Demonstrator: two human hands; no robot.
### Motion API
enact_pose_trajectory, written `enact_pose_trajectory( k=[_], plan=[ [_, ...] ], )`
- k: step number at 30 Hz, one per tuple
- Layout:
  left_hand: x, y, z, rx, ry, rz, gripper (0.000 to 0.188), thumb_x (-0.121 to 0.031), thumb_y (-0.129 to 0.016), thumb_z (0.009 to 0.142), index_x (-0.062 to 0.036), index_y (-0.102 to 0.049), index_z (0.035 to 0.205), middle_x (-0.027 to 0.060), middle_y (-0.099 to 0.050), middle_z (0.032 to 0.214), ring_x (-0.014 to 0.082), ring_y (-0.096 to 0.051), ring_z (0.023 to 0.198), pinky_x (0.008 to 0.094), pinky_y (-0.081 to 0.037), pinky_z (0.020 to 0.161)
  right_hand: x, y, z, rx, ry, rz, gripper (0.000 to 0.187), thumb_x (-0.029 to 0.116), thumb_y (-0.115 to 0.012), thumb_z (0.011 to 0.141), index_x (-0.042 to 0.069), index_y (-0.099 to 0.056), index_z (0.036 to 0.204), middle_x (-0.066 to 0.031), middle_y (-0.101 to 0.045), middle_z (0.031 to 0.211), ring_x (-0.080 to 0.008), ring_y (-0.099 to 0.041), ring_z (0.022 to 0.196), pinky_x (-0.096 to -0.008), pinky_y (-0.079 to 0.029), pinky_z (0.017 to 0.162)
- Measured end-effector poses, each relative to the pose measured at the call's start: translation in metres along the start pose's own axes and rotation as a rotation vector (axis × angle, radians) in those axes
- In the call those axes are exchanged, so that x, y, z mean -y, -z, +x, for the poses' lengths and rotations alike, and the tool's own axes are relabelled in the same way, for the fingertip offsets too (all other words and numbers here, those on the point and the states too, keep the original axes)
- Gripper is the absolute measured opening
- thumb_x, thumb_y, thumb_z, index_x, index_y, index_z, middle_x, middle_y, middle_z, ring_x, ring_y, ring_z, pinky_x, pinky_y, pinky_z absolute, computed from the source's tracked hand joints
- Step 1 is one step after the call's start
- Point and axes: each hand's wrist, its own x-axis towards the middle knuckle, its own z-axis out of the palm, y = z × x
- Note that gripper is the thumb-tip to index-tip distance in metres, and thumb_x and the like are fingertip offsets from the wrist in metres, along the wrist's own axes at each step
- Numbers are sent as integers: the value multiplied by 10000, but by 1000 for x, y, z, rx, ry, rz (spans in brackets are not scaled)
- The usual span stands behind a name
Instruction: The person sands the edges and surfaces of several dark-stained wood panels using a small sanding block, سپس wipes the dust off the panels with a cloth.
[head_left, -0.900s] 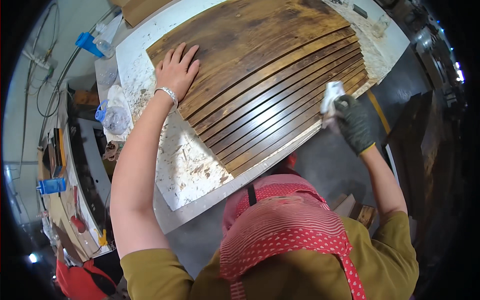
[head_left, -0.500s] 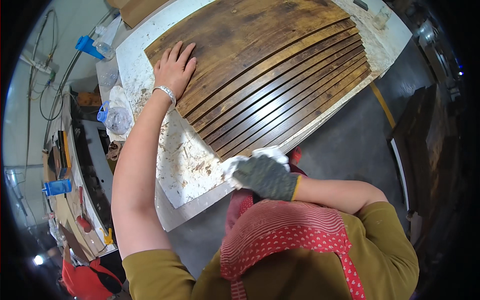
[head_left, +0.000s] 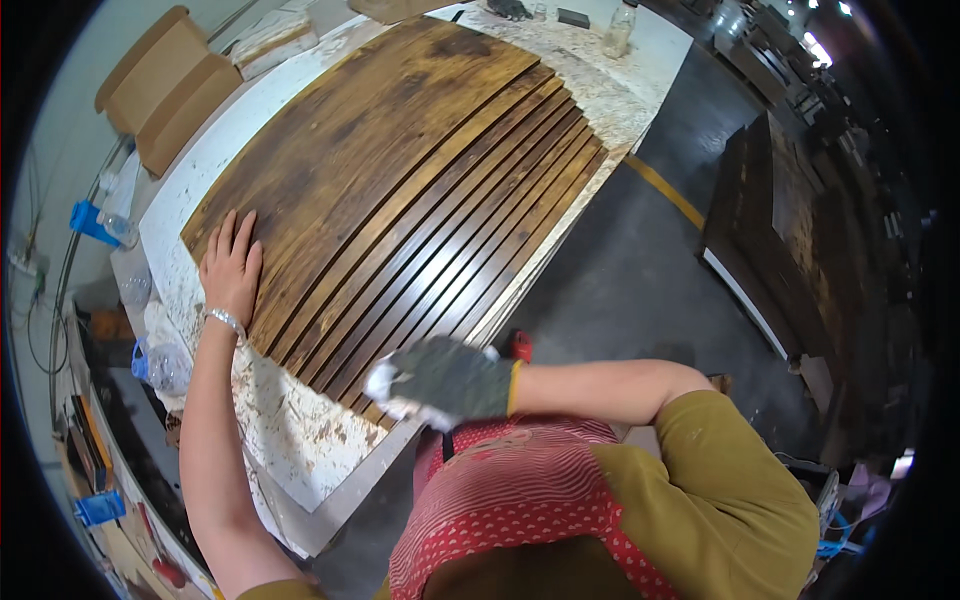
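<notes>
A fanned stack of brown wooden boards (head_left: pixel 330 150) lies on the white, stain-spattered table (head_left: pixel 290 420), each lower board showing as a strip toward me. Bare, my left hand (head_left: pixel 233 270) rests flat on the top board near its left end, fingers stretched out; a bracelet circles the wrist. My right hand (head_left: pixel 450 380) wears a dark grey knitted glove with a yellow cuff. It is closed on a white cloth (head_left: pixel 385 390) at the near left corner of the lowest strips, by the table's edge. The glove hides part of the cloth.
An open cardboard box (head_left: pixel 170 100) stands at the far left. Plastic bottles with blue tops (head_left: pixel 165 365) line the table's left side. A glass bottle (head_left: pixel 620 30) and a dark block (head_left: pixel 573 18) sit at the far end. Dark panels (head_left: pixel 770 230) stand on the floor at right.
My view has swung to the right, so the boards appear shifted left. My left hand stays flat on the top board. The gloved right hand, with the cloth, has moved slightly along the near edge.
</notes>
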Motion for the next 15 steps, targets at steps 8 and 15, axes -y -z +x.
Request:
enact_pose_trajectory(
  k=[8, 15],
  plan=[
    [0, 7, -1, 35, -1, 7, 488, -364, -371, 1024, -242, -390, 1497, 58, -310, 1579, 349, -290, 1430, 466, -216, 1161, -79, 204, -85, -386, -818, -783, 306, 230, -614, 847, 127, -677, 1128, -135, -660, 1116, -302, -643, 988, -409, -520, 851],
    [-9, 20, 1, 107, 9, 75, 492, -301, -375, 1015, -206, -402, 1497, 63, -293, 1595, 360, -304, 1418, 464, -226, 1158, -113, 136, -98, -335, -31, -807, 327, 207, -512, 914, 131, -613, 1215, -94, -629, 1166, -241, -617, 1038, -365, -508, 884]
  ],
)
